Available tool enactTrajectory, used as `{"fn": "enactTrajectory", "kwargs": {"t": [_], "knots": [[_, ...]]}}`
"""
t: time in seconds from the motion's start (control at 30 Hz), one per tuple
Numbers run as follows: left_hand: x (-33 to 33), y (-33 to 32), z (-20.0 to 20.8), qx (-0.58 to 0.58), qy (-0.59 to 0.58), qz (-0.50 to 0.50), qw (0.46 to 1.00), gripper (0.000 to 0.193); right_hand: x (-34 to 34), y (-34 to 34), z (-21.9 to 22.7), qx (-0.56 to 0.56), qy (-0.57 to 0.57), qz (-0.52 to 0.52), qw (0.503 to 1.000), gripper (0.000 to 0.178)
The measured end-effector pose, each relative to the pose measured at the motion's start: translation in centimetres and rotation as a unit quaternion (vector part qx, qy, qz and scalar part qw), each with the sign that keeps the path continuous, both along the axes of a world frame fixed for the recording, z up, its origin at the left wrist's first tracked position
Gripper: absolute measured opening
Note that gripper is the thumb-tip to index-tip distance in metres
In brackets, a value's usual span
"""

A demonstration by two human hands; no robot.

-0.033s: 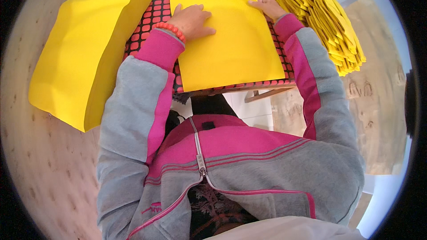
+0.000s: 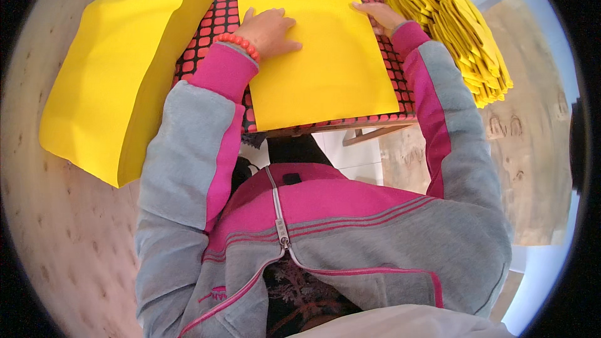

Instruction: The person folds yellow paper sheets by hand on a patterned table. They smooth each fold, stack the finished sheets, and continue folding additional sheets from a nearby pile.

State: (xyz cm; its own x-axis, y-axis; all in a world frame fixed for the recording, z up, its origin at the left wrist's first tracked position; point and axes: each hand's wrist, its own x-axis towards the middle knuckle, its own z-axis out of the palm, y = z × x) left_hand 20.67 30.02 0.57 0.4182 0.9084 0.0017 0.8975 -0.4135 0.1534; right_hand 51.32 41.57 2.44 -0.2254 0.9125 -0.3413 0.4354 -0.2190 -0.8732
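Note:
A yellow felt-like sheet (image 2: 319, 81) lies on a table covered with a red-and-black checked cloth (image 2: 206, 31). My left hand (image 2: 269, 32), a red bead bracelet at its wrist, rests on the left part of the sheet with its fingers spread. At the sheet's far right edge, my right hand (image 2: 382, 15) has its thumb on top. The other fingers are partly hidden along that edge, where the hand appears to pinch the sheet.
A thick stack of flat yellow sheets (image 2: 106, 56) stands to the left on a wooden surface (image 2: 81, 213). On the right is a pile of folded yellow pieces (image 2: 463, 44), close to my right forearm. Farther right lies a light wooden board (image 2: 526, 125).
The sheet's far right corner, which stuck up in a point, is now lower and flatter. My right hand has shifted slightly right; my left hand has barely moved.

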Motion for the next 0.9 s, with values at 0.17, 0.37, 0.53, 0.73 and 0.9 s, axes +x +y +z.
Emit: {"fn": "enactTrajectory", "kwargs": {"t": [0.17, 0.37, 0.53, 0.73, 0.9], "knots": [[-0.2, -0.3, 0.1, 0.009, 0.005, 0.001, 1.000, 0.066, 3.0, 1.2, -1.9, 0.046, -0.038, 0.085, 0.995, 0.037], [0.4, -0.4, -0.3, 0.053, -0.059, -0.016, 0.997, 0.063, -0.2, -1.3, -3.2, 0.454, -0.282, 0.119, 0.837, 0.026], [0.3, -0.4, -0.3, 0.020, 0.001, -0.005, 1.000, 0.060, -2.2, -4.4, -2.2, 0.628, -0.472, 0.190, 0.588, 0.016], [-0.1, -0.4, 0.1, 0.005, -0.004, -0.005, 1.000, 0.058, 0.6, -0.4, 1.8, 0.013, -0.150, 0.083, 0.985, 0.023], [0.0, -0.3, 0.0, 0.014, 0.008, 0.002, 1.000, 0.056, 3.9, -0.9, -0.4, 0.016, -0.072, -0.005, 0.997, 0.022]]}}
